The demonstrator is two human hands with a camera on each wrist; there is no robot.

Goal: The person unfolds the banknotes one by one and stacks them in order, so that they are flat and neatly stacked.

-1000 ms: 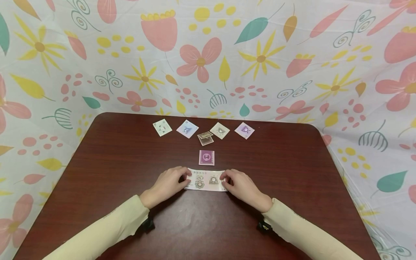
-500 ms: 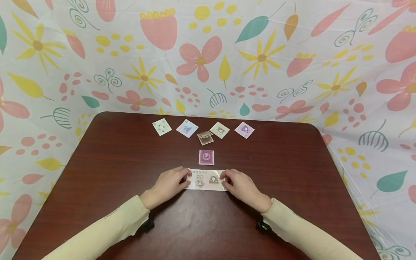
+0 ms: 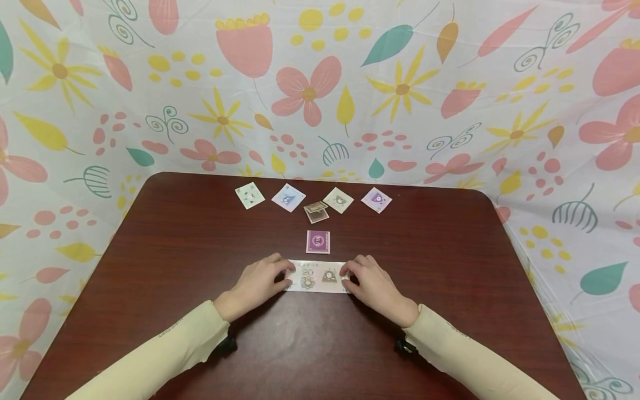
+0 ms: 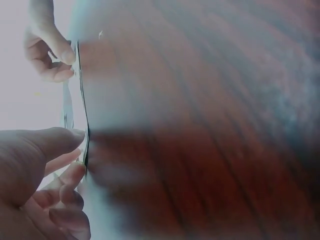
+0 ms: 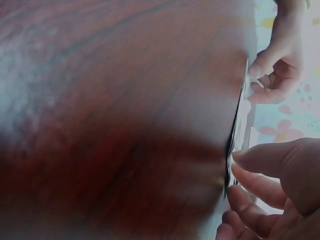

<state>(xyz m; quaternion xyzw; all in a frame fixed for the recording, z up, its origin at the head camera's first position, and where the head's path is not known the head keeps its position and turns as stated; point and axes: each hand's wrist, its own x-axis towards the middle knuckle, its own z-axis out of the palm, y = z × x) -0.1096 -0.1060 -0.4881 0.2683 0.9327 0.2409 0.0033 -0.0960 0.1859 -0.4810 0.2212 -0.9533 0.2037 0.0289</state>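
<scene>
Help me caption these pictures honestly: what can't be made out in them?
Head view: the short ends of the white printed banknote, partly covered by the fingers of the left hand and right hand.
Head view: fine print on the purple banknote, too small.
Head view: the upper ends of the sleeves, cut off by the bottom edge.
Left wrist view: the white printed banknote's design, seen nearly edge-on.
Right wrist view: the tabletop's grain, blurred.

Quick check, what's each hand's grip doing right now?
Left hand: closed, fingers and thumb holding the left end of the pale printed note.
Right hand: closed, fingers and thumb holding the note's right end.
</scene>
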